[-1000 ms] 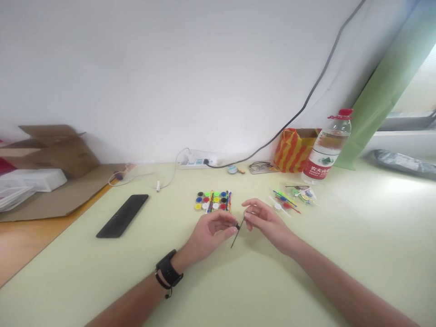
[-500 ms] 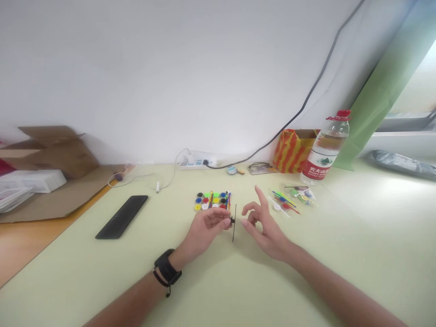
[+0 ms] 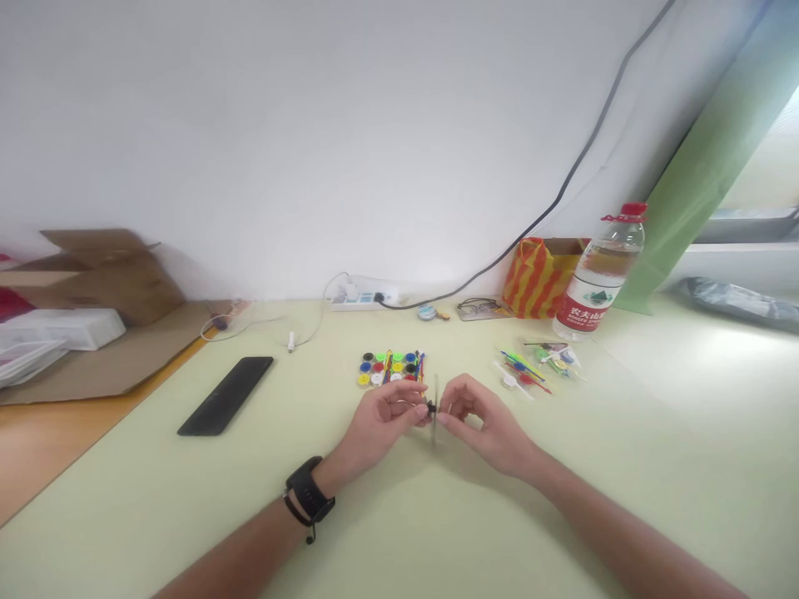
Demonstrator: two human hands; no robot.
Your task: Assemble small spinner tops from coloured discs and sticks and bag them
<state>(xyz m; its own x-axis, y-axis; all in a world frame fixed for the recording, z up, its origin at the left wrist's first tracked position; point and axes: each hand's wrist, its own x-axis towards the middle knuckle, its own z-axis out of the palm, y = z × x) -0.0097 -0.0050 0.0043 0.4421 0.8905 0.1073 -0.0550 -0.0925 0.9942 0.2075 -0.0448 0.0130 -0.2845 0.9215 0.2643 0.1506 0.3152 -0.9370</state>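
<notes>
My left hand [image 3: 385, 423], a black watch on its wrist, pinches a small black spinner [image 3: 431, 407] by its hub between thumb and fingers. The spinner's thin pointer [image 3: 435, 434] stands roughly upright and is blurred. Just to its right, my right hand [image 3: 487, 420] is curled, thumb and index fingertips brought close together at the hub. Whether they grip a part of it I cannot make out. Behind my left hand lie rows of coloured round discs [image 3: 378, 367] with several coloured pointers [image 3: 388, 364] on them, partly hidden by my fingers.
Right of my hands lie loose coloured pointers [image 3: 523, 370] and a clear bag of parts [image 3: 558, 359]. A large water bottle [image 3: 599, 279] and a striped bag [image 3: 537, 279] stand behind. A black flat object [image 3: 225, 396], a power strip [image 3: 365, 295] and a cardboard box [image 3: 125, 283] are also around.
My right hand has moved in to the spinner, its raised index finger now curled down toward the thumb. The pointer, sharp before, is now blurred. My left hand keeps its pinch.
</notes>
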